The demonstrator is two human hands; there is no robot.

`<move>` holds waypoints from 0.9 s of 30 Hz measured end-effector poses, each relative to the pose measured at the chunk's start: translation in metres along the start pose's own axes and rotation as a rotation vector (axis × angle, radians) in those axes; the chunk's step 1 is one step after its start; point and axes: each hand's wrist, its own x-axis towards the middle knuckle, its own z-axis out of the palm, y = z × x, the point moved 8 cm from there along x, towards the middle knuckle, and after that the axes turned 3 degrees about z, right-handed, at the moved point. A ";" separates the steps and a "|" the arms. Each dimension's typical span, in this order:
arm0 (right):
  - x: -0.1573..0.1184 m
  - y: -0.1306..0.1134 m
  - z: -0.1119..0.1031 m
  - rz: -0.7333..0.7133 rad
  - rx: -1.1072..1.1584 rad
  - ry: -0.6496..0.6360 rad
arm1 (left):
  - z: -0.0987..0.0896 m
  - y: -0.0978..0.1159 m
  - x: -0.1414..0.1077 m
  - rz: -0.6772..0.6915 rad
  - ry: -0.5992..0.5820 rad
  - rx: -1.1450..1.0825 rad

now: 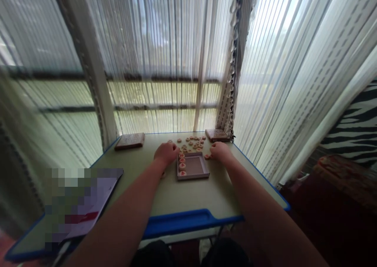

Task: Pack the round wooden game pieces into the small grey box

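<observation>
A shallow square box (193, 177) stands on the table, with a column of round Chinese chess pieces (182, 166) with red characters along its left side. My left hand (167, 153) is closed at the box's far left corner; whatever its fingers hold is hidden. To the right of the box, my right hand (220, 151) is closed, its fingertips at a single Chinese chess piece (207, 157). Several loose Chinese chess pieces (196, 144) lie scattered beyond the box. Another piece (163, 174) is partly hidden by my left forearm.
A flat box (130, 140) lies at the table's far left, and a similar box (217, 135) at the far right. A tablet-like object (97, 204), partly blurred, rests on the left. The table (176, 200) has a blue rim. Sheer curtains (165, 62) hang behind it.
</observation>
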 end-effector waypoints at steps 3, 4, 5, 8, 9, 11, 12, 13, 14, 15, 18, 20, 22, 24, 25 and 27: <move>-0.002 -0.007 0.000 -0.038 0.012 -0.032 | 0.001 0.001 0.000 0.014 0.000 0.000; -0.002 -0.008 0.000 -0.042 0.013 -0.029 | 0.001 0.001 0.000 0.019 0.001 0.002; -0.003 -0.009 0.000 -0.051 0.015 -0.027 | 0.001 0.001 0.000 0.017 0.004 0.005; -0.003 -0.013 0.001 -0.094 0.011 -0.012 | 0.000 -0.001 -0.001 -0.014 0.022 0.015; -0.003 -0.014 0.001 -0.102 0.006 0.001 | -0.001 -0.002 -0.001 -0.024 0.028 0.016; -0.002 -0.012 -0.001 -0.089 -0.017 0.035 | -0.001 -0.002 -0.001 -0.032 0.032 0.016; -0.001 -0.011 -0.001 -0.072 -0.033 0.047 | -0.001 -0.003 -0.001 -0.033 0.033 0.015; -0.001 -0.010 -0.001 -0.059 -0.049 0.050 | -0.001 -0.003 0.000 -0.035 0.034 0.013; -0.001 -0.010 0.000 -0.054 -0.062 0.041 | 0.000 -0.004 0.000 -0.038 0.037 0.007; -0.001 -0.011 0.001 -0.059 -0.068 0.017 | 0.000 -0.004 0.001 -0.036 0.043 -0.005; -0.004 -0.018 0.008 -0.113 -0.034 -0.083 | 0.000 -0.004 0.002 -0.016 0.093 -0.051; -0.005 -0.022 0.009 -0.145 0.007 -0.107 | 0.002 -0.005 0.002 -0.010 0.113 -0.053; -0.006 -0.025 0.008 -0.168 0.033 -0.081 | 0.008 -0.007 0.003 -0.029 0.078 -0.038; -0.006 -0.027 0.005 -0.196 0.043 -0.030 | 0.016 -0.011 0.004 -0.067 0.005 -0.036; -0.006 -0.028 0.004 -0.211 0.045 -0.002 | 0.018 -0.014 0.004 -0.089 -0.025 -0.042; -0.005 -0.030 0.003 -0.237 0.052 0.048 | 0.020 -0.018 0.004 -0.130 -0.055 -0.067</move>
